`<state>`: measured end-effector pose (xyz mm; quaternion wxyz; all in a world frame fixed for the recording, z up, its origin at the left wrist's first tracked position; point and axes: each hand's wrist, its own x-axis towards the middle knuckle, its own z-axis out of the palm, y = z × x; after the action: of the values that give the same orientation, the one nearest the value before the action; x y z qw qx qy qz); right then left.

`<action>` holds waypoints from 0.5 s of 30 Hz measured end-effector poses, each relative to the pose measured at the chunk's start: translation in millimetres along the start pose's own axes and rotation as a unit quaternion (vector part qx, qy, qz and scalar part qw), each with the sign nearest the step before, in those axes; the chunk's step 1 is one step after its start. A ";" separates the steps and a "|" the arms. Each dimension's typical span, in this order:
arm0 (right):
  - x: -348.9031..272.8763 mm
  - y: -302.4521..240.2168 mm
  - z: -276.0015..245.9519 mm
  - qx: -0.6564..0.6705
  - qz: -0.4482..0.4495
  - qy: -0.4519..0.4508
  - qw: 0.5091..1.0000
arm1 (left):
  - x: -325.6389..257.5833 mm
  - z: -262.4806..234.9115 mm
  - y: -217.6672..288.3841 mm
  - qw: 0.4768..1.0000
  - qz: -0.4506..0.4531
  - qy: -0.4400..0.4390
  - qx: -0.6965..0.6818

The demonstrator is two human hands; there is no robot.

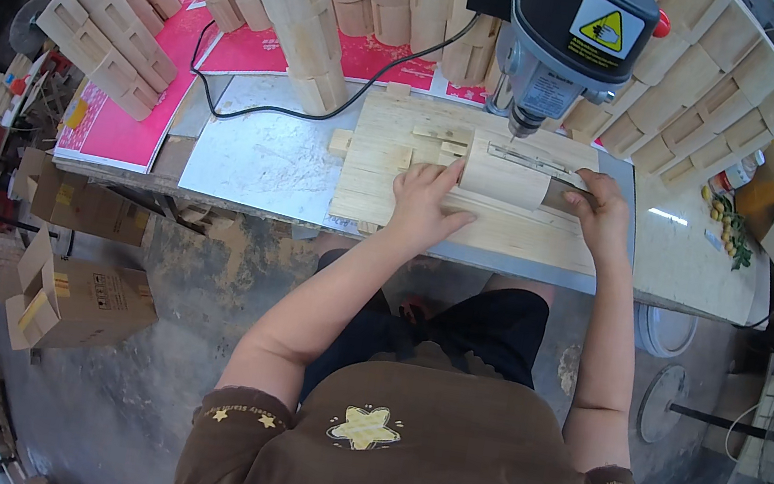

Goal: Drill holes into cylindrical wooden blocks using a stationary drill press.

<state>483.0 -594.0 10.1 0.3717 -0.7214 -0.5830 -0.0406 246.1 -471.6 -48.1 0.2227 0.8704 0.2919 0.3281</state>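
Curved block [507, 172] lies on the jig board [432, 211], directly under the drill [569, 38] bit. Left hand [425, 206] rests flat against the block's left end, fingers spread and loosely open, pressing rather than gripping. Right hand [601, 209] is at the block's right end, fingers curled over the end; how firmly it grips cannot be told.

Board sits on a metal sheet [254, 155] at the bench front; its near edge runs just inside the bench edge. Open metal to the left of the board, crossed by a black cord [327, 111]. Bare benchtop to the right of the right hand.

Pale raw wood throughout: block smooth, rounded on top; board flat with small stop strips nailed on. Stacks of half-round blocks [303, 6] crowd the back edge and both sides, close behind the drill. Pink sheets [138, 117] lie under the left stacks.
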 end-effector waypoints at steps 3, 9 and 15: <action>14.4 6.3 9.6 0.006 0.013 -0.010 1.000 | 11.1 3.2 -7.6 1.000 -0.022 -0.005 0.021; 19.4 -6.8 30.4 0.024 -0.031 -0.003 0.999 | 9.8 -5.2 -30.6 0.998 -0.046 0.031 0.026; 20.5 -0.2 2.0 0.268 0.124 0.015 0.955 | 12.8 -4.5 -34.0 1.000 0.000 0.031 0.002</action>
<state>488.6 -576.2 18.8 0.5620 -0.6615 -0.4726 0.1527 238.5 -437.5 -59.0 0.2120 0.8602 0.2995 0.3540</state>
